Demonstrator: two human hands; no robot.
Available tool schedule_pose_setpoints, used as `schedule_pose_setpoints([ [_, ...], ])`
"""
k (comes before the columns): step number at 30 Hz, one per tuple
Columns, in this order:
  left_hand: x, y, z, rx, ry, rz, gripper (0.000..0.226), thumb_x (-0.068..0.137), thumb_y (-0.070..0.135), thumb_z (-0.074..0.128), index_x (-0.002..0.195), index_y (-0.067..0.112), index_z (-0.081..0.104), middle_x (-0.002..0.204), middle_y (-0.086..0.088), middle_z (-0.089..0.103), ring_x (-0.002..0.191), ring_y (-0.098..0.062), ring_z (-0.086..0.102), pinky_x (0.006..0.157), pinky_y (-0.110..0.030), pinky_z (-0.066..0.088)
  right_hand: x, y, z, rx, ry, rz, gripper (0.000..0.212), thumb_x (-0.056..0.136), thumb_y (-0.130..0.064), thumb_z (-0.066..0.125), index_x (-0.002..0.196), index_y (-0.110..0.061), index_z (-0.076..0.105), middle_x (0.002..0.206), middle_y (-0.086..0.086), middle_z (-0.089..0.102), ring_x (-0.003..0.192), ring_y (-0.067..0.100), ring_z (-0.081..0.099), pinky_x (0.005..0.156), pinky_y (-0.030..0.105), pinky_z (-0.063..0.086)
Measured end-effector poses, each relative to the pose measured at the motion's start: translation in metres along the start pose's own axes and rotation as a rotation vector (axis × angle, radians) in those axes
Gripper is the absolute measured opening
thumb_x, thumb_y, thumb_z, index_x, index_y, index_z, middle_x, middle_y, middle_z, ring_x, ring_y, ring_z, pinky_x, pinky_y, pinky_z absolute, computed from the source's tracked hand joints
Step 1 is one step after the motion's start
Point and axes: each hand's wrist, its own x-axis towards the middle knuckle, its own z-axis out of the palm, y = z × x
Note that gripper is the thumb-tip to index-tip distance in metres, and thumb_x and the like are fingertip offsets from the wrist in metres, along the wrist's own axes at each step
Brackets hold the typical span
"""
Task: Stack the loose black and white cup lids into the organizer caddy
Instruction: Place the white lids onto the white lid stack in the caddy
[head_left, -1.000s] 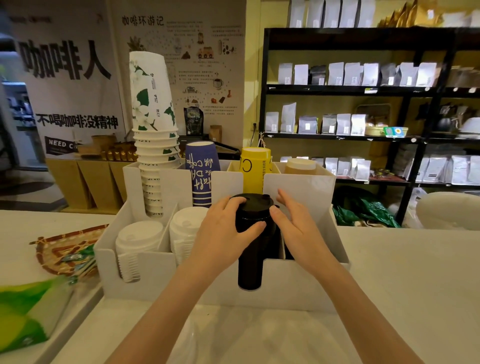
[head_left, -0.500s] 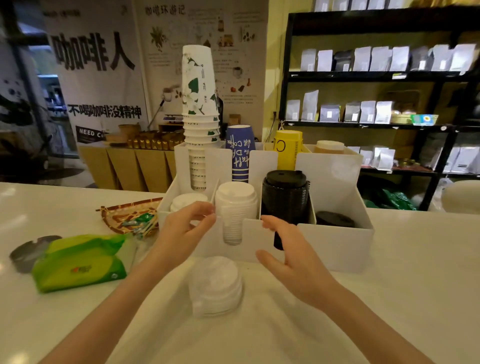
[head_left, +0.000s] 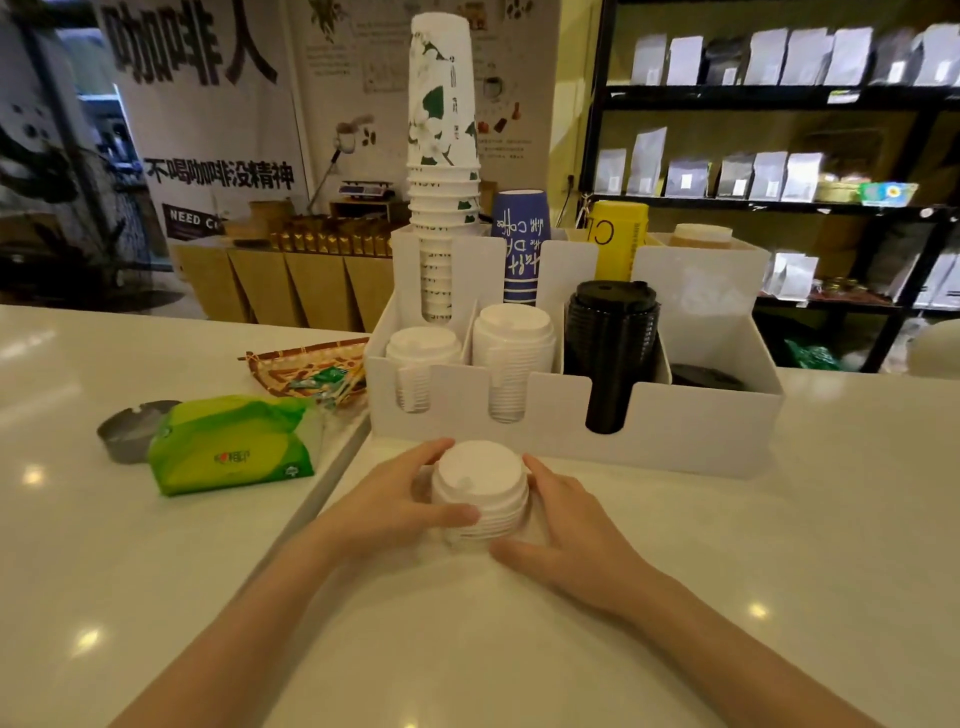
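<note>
A short stack of white lids (head_left: 480, 488) stands on the white counter just in front of the white organizer caddy (head_left: 691, 421). My left hand (head_left: 395, 506) wraps its left side and my right hand (head_left: 569, 530) presses its right side, so both hold the stack. In the caddy's front row stand two stacks of white lids (head_left: 423, 358) (head_left: 511, 348) and a tall stack of black lids (head_left: 612, 338). A single black lid (head_left: 706, 376) lies low in the rightmost front slot.
Behind the lids the caddy holds tall paper cups (head_left: 441, 156), a blue cup (head_left: 519, 244) and a yellow cup (head_left: 618, 244). To the left lie a green tissue pack (head_left: 234, 444), a grey ashtray (head_left: 127, 428) and a woven tray (head_left: 311, 369). A seam splits the counter.
Both hands left the black lid stack in the caddy, came back toward me and closed around the loose white lid stack on the counter.
</note>
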Motion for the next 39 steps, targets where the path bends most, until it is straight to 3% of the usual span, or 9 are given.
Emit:
schedule_pose_setpoints([
  [4, -0.005, -0.002, 0.001, 0.1, -0.013, 0.043, 0.105, 0.053, 0.046, 0.08, 0.138, 0.031, 0.019, 0.143, 0.01, 0.036, 0.121, -0.004, 0.037, 0.103, -0.023, 0.03, 0.003, 0.001, 0.005, 0.002, 0.046, -0.023, 0.076, 0.073, -0.052, 0.059, 0.138, -0.027, 0.026, 0.138, -0.007, 0.046, 0.125, 0.014, 0.04, 0.105, 0.033, 0.034],
  [12, -0.011, 0.007, 0.001, 0.097, 0.082, 0.121, 0.084, 0.06, 0.034, 0.079, 0.13, 0.034, 0.033, 0.111, 0.027, 0.039, 0.104, 0.003, 0.039, 0.079, -0.004, 0.03, 0.006, -0.001, 0.004, 0.052, 0.051, -0.036, 0.069, 0.074, -0.048, 0.062, 0.134, -0.03, 0.033, 0.134, -0.01, 0.05, 0.122, 0.014, 0.041, 0.102, 0.032, 0.035],
  [17, -0.009, 0.01, -0.004, 0.007, 0.167, 0.098, 0.086, 0.058, 0.031, 0.081, 0.131, 0.029, 0.037, 0.116, 0.018, 0.049, 0.104, -0.004, 0.048, 0.087, -0.017, 0.039, 0.015, -0.008, -0.009, 0.145, 0.071, -0.06, 0.065, 0.074, -0.043, 0.065, 0.13, -0.035, 0.036, 0.123, -0.019, 0.049, 0.117, 0.008, 0.041, 0.093, 0.025, 0.034],
  [20, -0.007, 0.013, -0.015, -0.096, 0.243, 0.111, 0.089, 0.055, 0.034, 0.082, 0.132, 0.026, 0.038, 0.128, 0.006, 0.053, 0.109, -0.011, 0.053, 0.092, -0.026, 0.045, 0.025, -0.015, -0.021, 0.159, 0.101, -0.094, 0.069, 0.075, -0.041, 0.065, 0.135, -0.032, 0.031, 0.13, -0.014, 0.048, 0.12, 0.006, 0.041, 0.097, 0.026, 0.034],
  [27, 0.007, 0.035, -0.049, -0.178, 0.431, 0.197, 0.088, 0.049, 0.041, 0.078, 0.127, 0.033, 0.038, 0.127, 0.012, 0.045, 0.111, -0.007, 0.049, 0.086, -0.014, 0.042, 0.061, -0.031, -0.043, 0.234, 0.144, -0.218, 0.07, 0.076, -0.047, 0.062, 0.136, -0.031, 0.029, 0.137, -0.011, 0.046, 0.124, 0.006, 0.04, 0.105, 0.032, 0.036],
  [32, 0.032, 0.057, -0.083, -0.126, 0.477, 0.221, 0.085, 0.052, 0.035, 0.077, 0.128, 0.024, 0.04, 0.134, 0.001, 0.048, 0.117, -0.016, 0.049, 0.098, -0.032, 0.044, 0.102, -0.042, -0.066, 0.31, 0.16, -0.236, 0.07, 0.078, -0.038, 0.064, 0.137, -0.028, 0.028, 0.137, -0.007, 0.045, 0.121, 0.009, 0.04, 0.09, 0.023, 0.039],
  [36, 0.053, 0.061, -0.103, -0.155, 0.524, 0.209, 0.08, 0.054, 0.034, 0.078, 0.125, 0.025, 0.043, 0.129, 0.001, 0.053, 0.114, -0.015, 0.053, 0.098, -0.036, 0.046, 0.138, -0.048, -0.08, 0.325, 0.162, -0.232, 0.068, 0.08, -0.037, 0.062, 0.137, -0.027, 0.027, 0.14, -0.003, 0.043, 0.123, 0.011, 0.038, 0.099, 0.032, 0.031],
  [39, 0.067, 0.058, -0.111, -0.193, 0.557, 0.197, 0.081, 0.051, 0.039, 0.077, 0.124, 0.026, 0.045, 0.125, 0.003, 0.056, 0.11, -0.014, 0.056, 0.094, -0.035, 0.049, 0.163, -0.052, -0.088, 0.304, 0.141, -0.254, 0.054, 0.087, -0.033, 0.051, 0.136, -0.025, 0.031, 0.139, -0.003, 0.045, 0.122, 0.01, 0.039, 0.093, 0.024, 0.031],
])
